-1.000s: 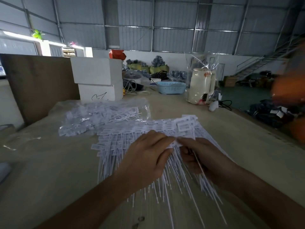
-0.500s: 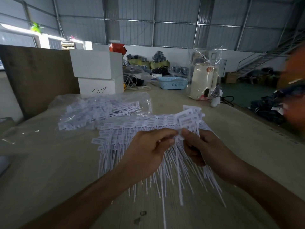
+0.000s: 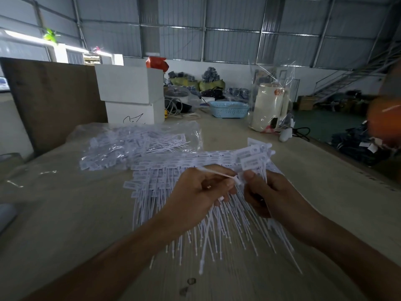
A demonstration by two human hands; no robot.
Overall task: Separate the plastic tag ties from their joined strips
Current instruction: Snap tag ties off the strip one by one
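A heap of white plastic tag ties in joined strips lies on the table, heads toward the far side and thin tails fanned toward me. My right hand grips a short strip of tag ties lifted above the heap, heads pointing up. My left hand pinches a single tag tie by its thin tail, its end meeting the strip at my right thumb. Further tails hang below both hands.
A clear plastic bag of tag ties lies behind the heap. Two stacked white boxes, a blue basket and a wrapped cream jug stand at the back. A brown board leans at left.
Both hands rose from the heap with a strip of ties. My left hand shifted from pressing beside the right hand to pinching one tie's tail, pulled leftward away from the strip.
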